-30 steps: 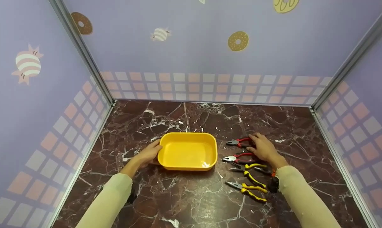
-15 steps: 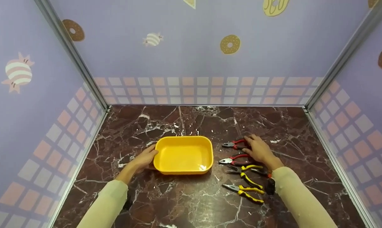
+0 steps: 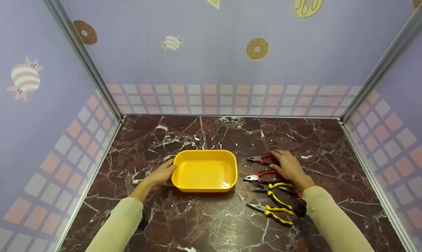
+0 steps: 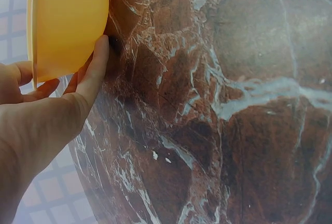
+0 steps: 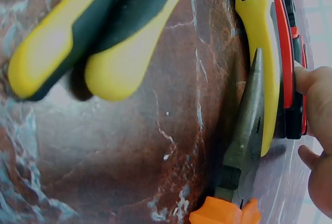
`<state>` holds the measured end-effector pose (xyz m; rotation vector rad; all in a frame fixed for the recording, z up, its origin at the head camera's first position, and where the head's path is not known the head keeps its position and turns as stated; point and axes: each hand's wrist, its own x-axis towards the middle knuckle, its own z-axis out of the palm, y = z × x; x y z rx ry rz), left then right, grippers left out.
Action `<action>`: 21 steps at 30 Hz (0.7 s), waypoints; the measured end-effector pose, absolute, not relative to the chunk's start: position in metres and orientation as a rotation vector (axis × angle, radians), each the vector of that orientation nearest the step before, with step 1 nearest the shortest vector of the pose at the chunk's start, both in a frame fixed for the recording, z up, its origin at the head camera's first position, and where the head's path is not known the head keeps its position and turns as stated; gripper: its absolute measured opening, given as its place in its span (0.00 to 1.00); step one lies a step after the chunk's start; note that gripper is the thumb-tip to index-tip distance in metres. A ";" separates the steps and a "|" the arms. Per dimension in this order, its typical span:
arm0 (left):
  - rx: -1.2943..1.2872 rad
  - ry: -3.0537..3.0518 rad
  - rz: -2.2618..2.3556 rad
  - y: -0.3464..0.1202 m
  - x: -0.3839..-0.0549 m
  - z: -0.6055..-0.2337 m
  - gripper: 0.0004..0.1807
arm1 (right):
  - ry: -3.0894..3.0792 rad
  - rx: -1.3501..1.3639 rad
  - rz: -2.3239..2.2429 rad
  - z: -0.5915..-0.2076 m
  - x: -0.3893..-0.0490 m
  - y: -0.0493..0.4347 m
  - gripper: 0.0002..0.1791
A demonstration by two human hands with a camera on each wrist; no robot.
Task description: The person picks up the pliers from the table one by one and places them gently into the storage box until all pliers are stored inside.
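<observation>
My left hand (image 3: pixel 161 175) holds the left end of a yellow plastic container (image 3: pixel 204 171), thumb over its rim and fingers against the outside wall in the left wrist view. Nothing lies inside it. To its right, my right hand (image 3: pixel 289 168) grips the red-and-black handles of the farthest pliers (image 3: pixel 254 159), which lie flat with their nose toward the container. A second red-and-black pair of pliers (image 3: pixel 251 178) sits just nearer. Below come two yellow-and-black pliers, one long-nosed (image 3: pixel 267 208) and one (image 3: pixel 267 188) overlapping an orange-handled tool (image 5: pixel 223 211) under my right wrist.
All this rests on a dark red marbled tabletop (image 3: pixel 197 227). Patterned panels (image 3: pixel 211 63) close it in at the back, left and right, with metal posts (image 3: pixel 365 80) at the corners. Light glares off the near tabletop.
The head view has shifted slightly. Both hands, the container and the pliers keep their places relative to one another.
</observation>
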<state>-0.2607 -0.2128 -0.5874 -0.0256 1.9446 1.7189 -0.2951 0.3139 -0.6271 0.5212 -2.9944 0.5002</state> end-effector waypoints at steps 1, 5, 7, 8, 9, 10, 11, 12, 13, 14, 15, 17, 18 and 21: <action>-0.029 1.938 1.717 -0.213 -0.261 -0.587 0.29 | -2.995 0.519 0.501 -0.627 -0.295 0.314 0.34; -0.031 1.910 1.713 -0.213 -0.262 -0.587 0.29 | -2.989 0.521 0.492 -0.626 -0.296 0.315 0.34; -0.029 1.900 1.713 -0.214 -0.262 -0.586 0.29 | -2.981 0.532 0.494 -0.626 -0.296 0.315 0.34; -0.025 1.900 1.712 -0.214 -0.262 -0.586 0.30 | -2.974 0.542 0.493 -0.626 -0.297 0.314 0.34; -0.022 1.903 1.709 -0.215 -0.262 -0.586 0.30 | -2.965 0.552 0.490 -0.626 -0.297 0.314 0.33; -0.024 1.904 1.706 -0.215 -0.262 -0.585 0.30 | -2.956 0.561 0.485 -0.627 -0.298 0.314 0.33; -0.027 1.913 1.698 -0.215 -0.262 -0.585 0.30 | -2.952 0.566 0.482 -0.627 -0.298 0.313 0.33; -0.032 1.924 1.691 -0.215 -0.262 -0.585 0.30 | -2.949 0.569 0.481 -0.627 -0.298 0.313 0.33; -0.034 1.932 1.684 -0.215 -0.262 -0.585 0.30 | -2.948 0.567 0.476 -0.627 -0.298 0.313 0.33; -0.032 1.940 1.676 -0.215 -0.262 -0.585 0.30 | -2.948 0.565 0.462 -0.627 -0.298 0.313 0.33; -0.033 1.944 1.672 -0.215 -0.263 -0.585 0.30 | -2.950 0.559 0.451 -0.627 -0.298 0.313 0.33; -0.033 1.950 1.670 -0.214 -0.263 -0.586 0.30 | -2.962 0.544 0.439 -0.627 -0.297 0.313 0.33; -0.029 1.951 1.670 -0.214 -0.263 -0.586 0.30 | -2.965 0.540 0.430 -0.627 -0.297 0.313 0.32; -0.012 1.950 1.677 -0.213 -0.261 -0.586 0.30 | -2.977 0.530 0.407 -0.626 -0.295 0.312 0.33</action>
